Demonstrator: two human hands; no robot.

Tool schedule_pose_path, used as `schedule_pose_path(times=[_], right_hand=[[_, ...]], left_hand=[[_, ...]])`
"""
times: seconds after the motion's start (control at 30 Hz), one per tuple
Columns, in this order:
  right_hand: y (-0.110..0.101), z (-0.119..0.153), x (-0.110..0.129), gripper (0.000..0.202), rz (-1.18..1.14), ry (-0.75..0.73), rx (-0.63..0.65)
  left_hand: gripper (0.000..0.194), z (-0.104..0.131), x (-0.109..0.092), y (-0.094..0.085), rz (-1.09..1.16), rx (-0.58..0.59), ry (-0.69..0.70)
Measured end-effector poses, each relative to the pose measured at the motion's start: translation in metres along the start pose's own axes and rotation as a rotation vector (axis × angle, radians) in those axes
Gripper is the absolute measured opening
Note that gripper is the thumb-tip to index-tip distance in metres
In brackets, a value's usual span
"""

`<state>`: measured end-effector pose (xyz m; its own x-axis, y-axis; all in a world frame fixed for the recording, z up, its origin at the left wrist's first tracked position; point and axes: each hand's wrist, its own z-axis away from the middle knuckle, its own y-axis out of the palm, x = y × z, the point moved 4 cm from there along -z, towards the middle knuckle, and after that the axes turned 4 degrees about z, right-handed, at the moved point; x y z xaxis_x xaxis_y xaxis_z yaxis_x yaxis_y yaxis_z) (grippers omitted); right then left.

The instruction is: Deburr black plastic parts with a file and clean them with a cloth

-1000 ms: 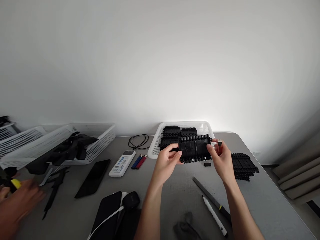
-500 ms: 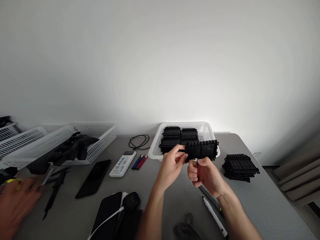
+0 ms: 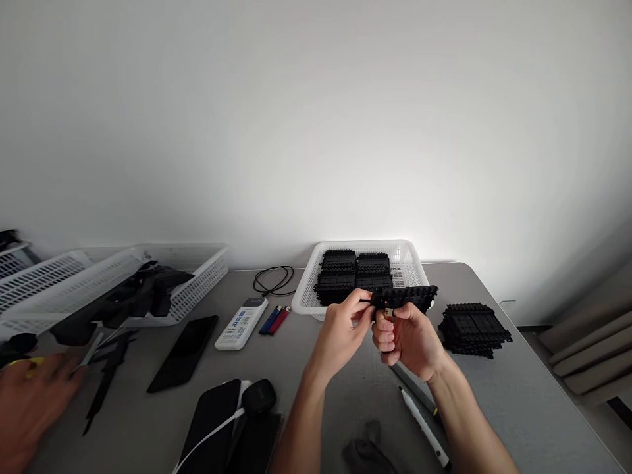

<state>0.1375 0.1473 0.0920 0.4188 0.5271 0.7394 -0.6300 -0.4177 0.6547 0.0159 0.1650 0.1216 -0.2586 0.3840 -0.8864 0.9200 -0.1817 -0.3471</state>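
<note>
My left hand pinches the left end of a black plastic panel with toothed edges, held above the table in front of the white basket. My right hand is closed around a red lighter, thumb near its metal top. The top of the lighter is close under the panel's lower left side; whether they touch I cannot tell. Behind the panel, the white basket holds several stacks of similar black panels. Another stack of panels lies on the table to the right.
Left of the basket lie two lighters, a white power bank, a black cable and a phone. A white marker lies near my right forearm. Another person's hand works at far left beside baskets of black parts.
The panel has tilted flatter, showing less of its face, and shifted slightly right. Both my hands keep their grips; my left hand has moved a little to the right.
</note>
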Motion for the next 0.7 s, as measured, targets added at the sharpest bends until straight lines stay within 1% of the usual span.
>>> schedule_pose_path(times=[0.1,0.23,0.43,0.6,0.7], right_hand=[[-0.004,0.002,0.003,0.027,-0.034,-0.019,-0.006],[-0.011,0.004,0.008,0.028,-0.051,-0.044,-0.033],[-0.021,0.007,0.018,0.029,-0.054,-0.106,-0.086],[-0.027,0.015,0.028,0.028,-0.061,-0.158,-0.167],[-0.028,0.017,0.029,0.027,-0.078,-0.164,-0.166]], left_hand=[[0.011,0.000,0.000,-0.003,-0.018,-0.015,0.003],[0.013,0.001,0.000,-0.010,-0.074,-0.075,-0.009],[0.016,0.004,0.003,-0.024,-0.070,-0.161,-0.026],[0.016,0.006,0.006,-0.030,-0.071,-0.190,-0.024],[0.015,0.007,0.005,-0.029,-0.076,-0.190,-0.015]])
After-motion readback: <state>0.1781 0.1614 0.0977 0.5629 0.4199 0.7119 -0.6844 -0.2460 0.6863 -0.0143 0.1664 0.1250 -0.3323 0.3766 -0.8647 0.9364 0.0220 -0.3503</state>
